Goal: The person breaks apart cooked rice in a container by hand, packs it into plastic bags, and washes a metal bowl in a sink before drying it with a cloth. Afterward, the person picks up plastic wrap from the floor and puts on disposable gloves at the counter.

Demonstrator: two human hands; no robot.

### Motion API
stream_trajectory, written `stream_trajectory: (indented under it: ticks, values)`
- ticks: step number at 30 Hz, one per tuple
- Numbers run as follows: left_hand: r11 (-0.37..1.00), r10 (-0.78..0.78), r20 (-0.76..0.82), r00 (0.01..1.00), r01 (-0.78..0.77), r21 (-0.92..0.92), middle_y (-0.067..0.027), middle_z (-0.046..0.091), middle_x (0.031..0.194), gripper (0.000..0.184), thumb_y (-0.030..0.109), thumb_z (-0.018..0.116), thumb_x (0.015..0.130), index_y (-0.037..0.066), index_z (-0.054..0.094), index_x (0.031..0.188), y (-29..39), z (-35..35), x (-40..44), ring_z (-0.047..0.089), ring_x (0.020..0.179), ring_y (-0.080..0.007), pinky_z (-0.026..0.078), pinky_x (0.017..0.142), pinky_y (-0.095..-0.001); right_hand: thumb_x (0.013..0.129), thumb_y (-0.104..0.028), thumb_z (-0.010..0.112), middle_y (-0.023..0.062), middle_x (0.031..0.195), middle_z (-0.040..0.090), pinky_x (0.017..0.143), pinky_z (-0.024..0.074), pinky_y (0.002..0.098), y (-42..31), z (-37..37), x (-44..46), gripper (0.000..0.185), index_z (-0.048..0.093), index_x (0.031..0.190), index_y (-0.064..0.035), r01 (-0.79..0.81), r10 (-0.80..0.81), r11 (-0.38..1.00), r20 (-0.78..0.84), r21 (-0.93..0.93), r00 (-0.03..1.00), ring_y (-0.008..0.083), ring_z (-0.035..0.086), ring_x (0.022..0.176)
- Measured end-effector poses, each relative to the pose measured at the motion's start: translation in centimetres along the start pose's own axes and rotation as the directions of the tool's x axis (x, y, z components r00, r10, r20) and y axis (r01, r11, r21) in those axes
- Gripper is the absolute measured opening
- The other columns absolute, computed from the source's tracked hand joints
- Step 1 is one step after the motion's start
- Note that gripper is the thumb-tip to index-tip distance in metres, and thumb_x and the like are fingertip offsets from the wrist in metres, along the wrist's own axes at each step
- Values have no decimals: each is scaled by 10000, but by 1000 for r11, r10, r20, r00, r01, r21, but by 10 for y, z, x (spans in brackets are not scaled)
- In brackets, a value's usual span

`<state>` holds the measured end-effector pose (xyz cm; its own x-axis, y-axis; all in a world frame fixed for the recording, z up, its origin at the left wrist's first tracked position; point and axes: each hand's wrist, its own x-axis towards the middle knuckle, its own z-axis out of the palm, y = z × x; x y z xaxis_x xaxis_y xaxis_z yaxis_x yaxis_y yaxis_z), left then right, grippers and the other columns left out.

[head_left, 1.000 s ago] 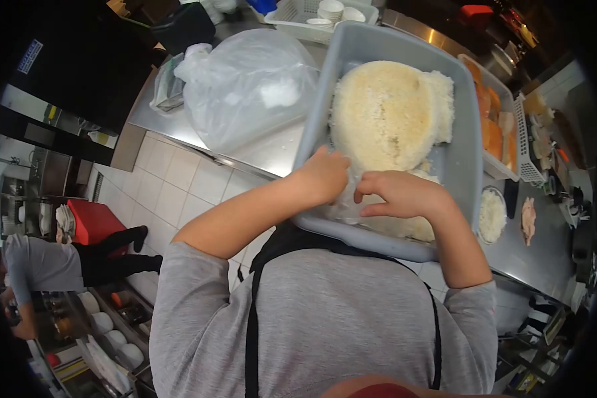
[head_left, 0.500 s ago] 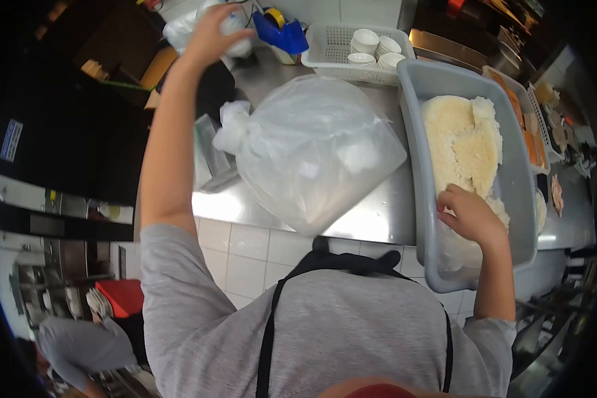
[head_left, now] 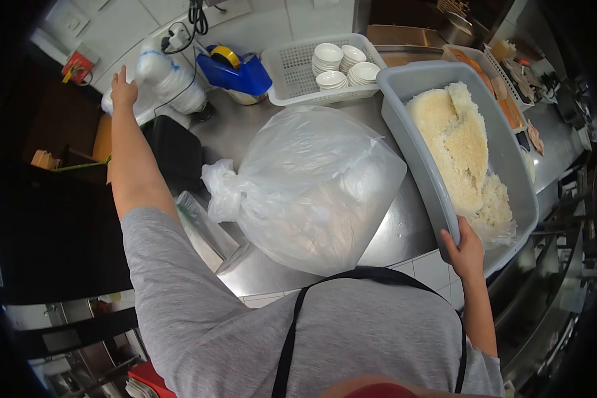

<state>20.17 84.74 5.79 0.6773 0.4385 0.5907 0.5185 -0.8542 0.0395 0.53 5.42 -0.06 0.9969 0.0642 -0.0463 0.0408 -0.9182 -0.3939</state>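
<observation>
My left hand reaches far out to the upper left, fingers stretched and holding nothing, beside white plastic-wrapped goods against the wall. Whether it touches them I cannot tell. My right hand grips the near left rim of a grey plastic tub, thumb outside and fingers over the edge. In the tub lies a large pale yellowish-white mass that looks like cooked rice, with clear plastic at its near end. Between my arms rests a big knotted clear plastic bag, its contents blurred by the film.
A white basket holds stacks of small white bowls. Left of it stands a blue tape dispenser. A black container and a metal tray are near my left arm. Behind the tub, another container holds orange food.
My right hand has moved from inside the tub, at the rice, to its near rim. My left arm has stretched farther left, and the view has shifted.
</observation>
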Motion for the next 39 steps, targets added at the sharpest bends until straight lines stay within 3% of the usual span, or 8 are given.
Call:
stream_trajectory:
  ticks: [13, 16, 24, 27, 28, 31, 35, 39]
  values:
    - [986, -119, -259, 959, 83, -143, -119, 650, 796, 219, 251, 654, 765, 63, 645, 877, -29, -27, 55, 630, 747, -253, 494, 652, -345, 791, -232, 617, 209, 844, 592, 674, 446, 396, -9, 2, 1, 349, 511, 1054, -29, -38, 38, 999, -1, 18, 999, 378, 571, 772]
    - [282, -530, 0, 848, 177, -943, -78, 596, 776, 180, 70, 702, 737, -2, 582, 849, -48, -15, 71, 599, 681, -165, 526, 525, -269, 789, -241, 622, 223, 875, 600, 699, 453, 420, -8, 2, 2, 371, 505, 1075, -35, -39, 39, 999, 11, -7, 999, 404, 578, 828]
    - [57, -676, -285, 680, -337, -940, -194, 544, 831, 157, -82, 574, 749, -49, 451, 841, -16, -111, 105, 608, 692, -298, 581, 647, -416, 785, -236, 627, 224, 870, 601, 691, 455, 427, -9, 3, -1, 383, 497, 1078, -27, -28, 27, 999, -11, -31, 1000, 406, 579, 816]
    - [-10, -566, -425, 706, -521, -853, -265, 522, 953, 254, -7, 553, 771, -80, 468, 999, 5, -220, 114, 600, 780, -375, 537, 773, -492, 779, -244, 632, 196, 927, 588, 711, 453, 384, -10, 1, -2, 397, 507, 1093, -36, -22, 21, 999, -27, -33, 999, 367, 573, 831]
    - [-132, -249, -521, 816, -562, -817, -137, 537, 809, 136, 92, 540, 752, -3, 484, 832, 27, -265, 100, 577, 715, -255, 500, 710, -373, 766, -271, 645, 187, 1008, 565, 773, 433, 394, -14, -1, -1, 439, 502, 1114, -43, 46, -46, 999, -53, -11, 998, 356, 553, 907]
    - [-751, 368, -442, 818, -19, -660, -13, 552, 678, 193, 202, 450, 808, 71, 496, 674, 142, -326, -7, 562, 669, -135, 458, 659, -234, 741, -357, 663, 161, 1205, 467, 930, 346, 410, -6, -3, -3, 570, 477, 1189, -58, 254, -274, 960, -213, -115, 938, 326, 465, 1083]
    - [-300, 820, -167, 547, 161, -940, -113, 573, 752, 304, 342, 491, 794, 121, 378, 969, 272, -280, -143, 582, 701, -236, 468, 669, -302, 793, -499, 554, 127, 1228, 457, 963, 310, 402, -17, -7, 15, 656, 406, 1270, -74, 402, -198, 806, -442, 435, 875, 279, 453, 1126]
    - [98, 992, 86, 90, -149, -984, -213, 594, 826, 637, 483, 531, 780, 170, 259, 1264, 375, -233, -256, 602, 733, -337, 478, 679, -370, 872, -561, 331, 106, 1206, 486, 931, 343, 358, -24, -39, 33, 646, 327, 1325, -100, 114, 84, 15, -115, 993, 990, 206, 470, 1108]
